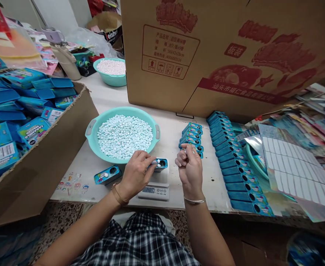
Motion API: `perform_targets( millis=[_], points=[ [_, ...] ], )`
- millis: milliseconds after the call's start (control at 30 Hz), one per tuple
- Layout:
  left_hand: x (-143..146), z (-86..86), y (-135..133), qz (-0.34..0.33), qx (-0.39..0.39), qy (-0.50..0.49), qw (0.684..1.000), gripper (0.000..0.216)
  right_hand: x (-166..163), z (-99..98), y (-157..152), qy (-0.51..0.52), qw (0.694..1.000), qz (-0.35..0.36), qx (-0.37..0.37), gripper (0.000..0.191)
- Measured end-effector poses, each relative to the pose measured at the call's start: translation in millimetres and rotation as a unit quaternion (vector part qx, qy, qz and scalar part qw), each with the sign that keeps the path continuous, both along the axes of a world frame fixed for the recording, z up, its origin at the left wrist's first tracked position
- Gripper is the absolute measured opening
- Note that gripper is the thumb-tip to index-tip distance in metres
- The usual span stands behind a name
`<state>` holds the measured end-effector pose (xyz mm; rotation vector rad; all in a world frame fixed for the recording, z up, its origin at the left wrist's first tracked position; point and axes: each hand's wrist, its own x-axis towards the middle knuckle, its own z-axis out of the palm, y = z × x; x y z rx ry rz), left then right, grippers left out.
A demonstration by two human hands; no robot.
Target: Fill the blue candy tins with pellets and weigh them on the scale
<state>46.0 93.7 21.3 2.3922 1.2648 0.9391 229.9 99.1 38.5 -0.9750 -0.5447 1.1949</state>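
My left grip [138, 170] is narrow by the box [165, 162], my right grip [190, 170] curled; what either holds I cannot tell; nudging could spill candies [159, 165].

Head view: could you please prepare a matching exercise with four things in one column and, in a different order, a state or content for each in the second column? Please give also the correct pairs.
Column 1
1. Turquoise oval plastic bowl with grey handles
2. Right hand
3. White rectangular digital scale
4. Open brown cardboard box at the left

Column 2
A. Shows digits on its display
B. Holds many small pale pellets
C. Filled with small blue packs
D. Fingers curled

Pairs: 1-B, 2-D, 3-A, 4-C
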Motion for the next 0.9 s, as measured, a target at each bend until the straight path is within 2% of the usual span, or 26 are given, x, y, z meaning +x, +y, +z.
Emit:
perform_targets(
  millis=[67,133,233,333,433,600,667,733,800,900],
  points=[
    [2.5,1.5,1.1,-0.004,-0.014,0.023,1.000,0.021,2.3,-1.5,-1.7,-0.084,0.996,0.042,-0.001,0.020],
    [5.2,2.2,2.8,-0.008,-0.025,0.046,0.999,0.021,6.6,-1.2,-3.7,-0.203,0.974,0.101,0.004,0.022],
    [9.5,1.4,5.6,-0.010,-0.027,0.071,0.997,0.019,12.0,1.2,-6.0,-0.385,0.904,0.182,0.034,0.020],
    [13.5,-0.8,7.6,-0.002,-0.020,0.083,0.996,0.017,12.7,0.0,-6.2,-0.518,0.822,0.224,0.072,0.015],
    [16.3,-2.8,7.8,0.010,-0.025,0.092,0.995,0.015,11.1,-6.2,-5.5,-0.602,0.757,0.237,0.090,0.013],
    [16.0,-2.0,5.7,0.019,-0.050,0.102,0.993,0.018,11.0,-7.6,-7.0,-0.661,0.700,0.257,0.081,0.009],
    [14.9,-0.2,5.2,0.021,-0.059,0.102,0.993,0.018,10.9,-4.2,-7.5,-0.669,0.689,0.271,0.059,0.012],
    [14.7,1.3,5.3,0.023,-0.065,0.101,0.992,0.018,10.7,-2.5,-6.9,-0.656,0.698,0.284,0.044,0.012],
    [17.0,1.5,6.3,0.023,-0.067,0.102,0.992,0.018,11.3,-4.0,-4.9,-0.621,0.727,0.291,0.041,0.012],
    [25.7,-1.1,9.1,0.013,-0.068,0.103,0.992,0.017,16.6,-10.8,-0.9,-0.537,0.801,0.261,0.042,0.022]
  ],
)
